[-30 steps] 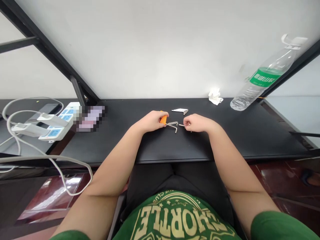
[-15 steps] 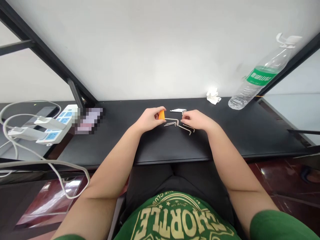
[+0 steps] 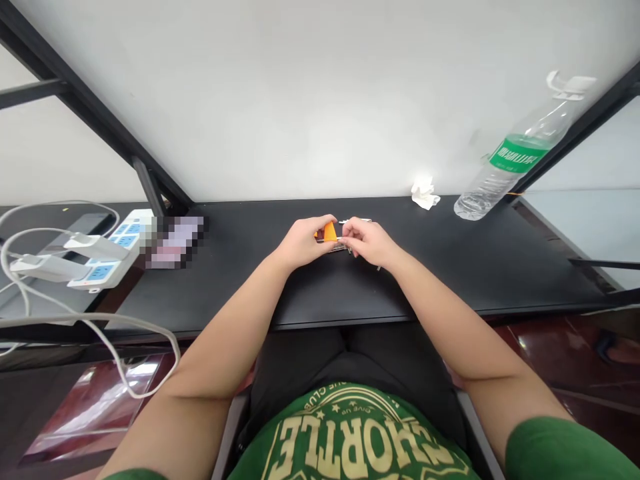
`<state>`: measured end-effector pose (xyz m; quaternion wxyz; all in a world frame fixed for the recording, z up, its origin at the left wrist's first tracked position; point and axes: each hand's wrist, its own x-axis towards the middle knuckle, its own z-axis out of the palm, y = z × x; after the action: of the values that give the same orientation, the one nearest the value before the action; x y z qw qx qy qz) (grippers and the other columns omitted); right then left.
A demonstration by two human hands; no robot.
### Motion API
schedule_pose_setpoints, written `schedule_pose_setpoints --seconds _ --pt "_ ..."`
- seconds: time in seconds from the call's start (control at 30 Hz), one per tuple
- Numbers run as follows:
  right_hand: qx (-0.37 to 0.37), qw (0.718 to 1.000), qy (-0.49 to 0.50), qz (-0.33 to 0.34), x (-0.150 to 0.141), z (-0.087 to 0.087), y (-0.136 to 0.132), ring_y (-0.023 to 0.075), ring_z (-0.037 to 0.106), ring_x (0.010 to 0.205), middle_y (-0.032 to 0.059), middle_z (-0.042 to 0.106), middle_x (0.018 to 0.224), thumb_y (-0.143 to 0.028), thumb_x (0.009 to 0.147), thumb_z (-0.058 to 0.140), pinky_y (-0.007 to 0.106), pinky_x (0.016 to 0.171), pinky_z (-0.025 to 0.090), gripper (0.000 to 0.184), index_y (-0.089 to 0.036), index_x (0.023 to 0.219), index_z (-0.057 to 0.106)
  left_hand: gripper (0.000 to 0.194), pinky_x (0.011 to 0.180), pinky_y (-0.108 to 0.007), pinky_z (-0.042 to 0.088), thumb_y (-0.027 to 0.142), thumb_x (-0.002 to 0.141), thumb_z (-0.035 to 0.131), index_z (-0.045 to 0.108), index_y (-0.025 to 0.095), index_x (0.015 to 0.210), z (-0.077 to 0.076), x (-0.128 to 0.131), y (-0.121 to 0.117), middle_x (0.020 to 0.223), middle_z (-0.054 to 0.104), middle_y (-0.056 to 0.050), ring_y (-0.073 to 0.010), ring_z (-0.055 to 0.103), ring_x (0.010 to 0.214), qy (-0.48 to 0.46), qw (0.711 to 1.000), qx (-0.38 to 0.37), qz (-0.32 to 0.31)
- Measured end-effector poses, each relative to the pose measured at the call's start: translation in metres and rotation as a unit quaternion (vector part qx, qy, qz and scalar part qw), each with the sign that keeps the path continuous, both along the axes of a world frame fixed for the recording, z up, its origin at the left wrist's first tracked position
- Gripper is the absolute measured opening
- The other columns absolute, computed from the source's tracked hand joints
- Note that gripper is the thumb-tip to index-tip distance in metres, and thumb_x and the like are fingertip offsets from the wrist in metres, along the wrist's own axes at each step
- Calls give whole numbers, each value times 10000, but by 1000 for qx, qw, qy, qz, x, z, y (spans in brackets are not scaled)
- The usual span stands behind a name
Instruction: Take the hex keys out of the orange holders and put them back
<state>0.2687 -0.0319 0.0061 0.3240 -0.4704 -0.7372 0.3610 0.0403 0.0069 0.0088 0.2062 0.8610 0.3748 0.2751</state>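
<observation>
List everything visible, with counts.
holder: 1, orange, centre
hex keys: several, silver, centre, partly hidden
tissue: 1, white, back
bottle: 1, clear, back right
power strip: 1, white, left
plugs: 2, white, on strip
cables: several, white, left
device: 1, dark, left
pixelated item: 1, pinkish, left
table: 1, black, centre
frame bars: several, black, sides
wall: 1, white, behind
floor: 1, red, below
shirt: 1, green, bottom
trousers: 1, black, bottom
left hand: 1, bare, on holder
right hand: 1, bare, at keys

In our left hand we hold a small, bright orange holder; a thin silvery rod runs from its lower edge to our right fingertips. More slim metal rods show just below, partly hidden, and a pale row of rods lies just behind.
</observation>
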Motion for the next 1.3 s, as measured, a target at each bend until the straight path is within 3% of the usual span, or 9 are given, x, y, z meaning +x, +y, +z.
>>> schedule_pose_setpoints --seconds 0.1,0.27,0.43,0.53,0.63,0.8,1.0,1.1,1.3 --pt "18 999 -26 21 -10 1 -3 150 612 670 -35 650 737 -342 1011 573 281 759 469 157 -231 905 538 340 858 -295 544 380 885 680 716 234 1190 0 1 -1 918 713 -4 -174 635 821 19 1000 -3 -15" --pt "37 989 -142 -22 14 16 -2 170 621 770 7 702 833 -341 977 605 285 756 431 170 -214 866 614 639 954 -345 558 371 871 682 639 208 1488 -7 -3 6 1073 765 -49 -223 713 942 35 998 -3 47" --pt "-90 946 -309 -24 47 35 -7 174 621 717 22 729 862 -336 876 725 293 648 401 135 -217 823 686 695 950 -352 579 355 887 680 590 225 1563 -13 -4 10 1078 778 -50 -239 741 972 59 996 -9 61" --pt "-149 904 -402 8 43 40 -13 190 620 683 53 733 879 -311 840 758 317 618 385 107 -220 801 718 681 939 -351 586 333 894 664 590 225 1562 -14 -3 10 1051 777 -43 -232 746 956 62 996 -10 65" --pt "-138 881 -452 35 30 37 -17 202 616 667 77 723 865 -239 808 754 329 611 366 58 -214 779 711 671 930 -347 588 321 888 661 598 221 1548 -15 -2 10 1044 774 -40 -230 749 951 58 996 -9 63" --pt "-19 910 -414 25 20 27 -15 201 597 687 60 698 813 -176 807 687 323 618 349 52 -217 790 660 608 913 -343 582 317 870 670 641 229 1472 -14 -2 10 1035 772 -32 -220 742 918 49 997 -9 52" --pt "24 980 -194 -23 29 18 -8 169 622 705 9 707 798 -146 820 633 289 669 418 78 -217 852 641 534 870 -320 573 320 860 665 671 235 1387 -11 -2 7 984 759 -16 -206 731 871 36 998 -2 45" --pt "42 991 -124 -19 30 14 -5 168 635 707 1 700 766 -160 832 622 289 699 450 61 -211 853 646 515 848 -312 571 343 862 679 677 244 1367 -11 -2 7 968 757 -10 -201 722 848 32 999 -3 39" --pt "32 995 -96 -9 28 15 -6 157 623 653 4 710 755 -186 854 627 274 629 454 65 -208 838 687 517 817 -309 562 344 856 692 680 251 1365 -12 -2 7 937 752 -5 -199 710 819 38 998 0 41"
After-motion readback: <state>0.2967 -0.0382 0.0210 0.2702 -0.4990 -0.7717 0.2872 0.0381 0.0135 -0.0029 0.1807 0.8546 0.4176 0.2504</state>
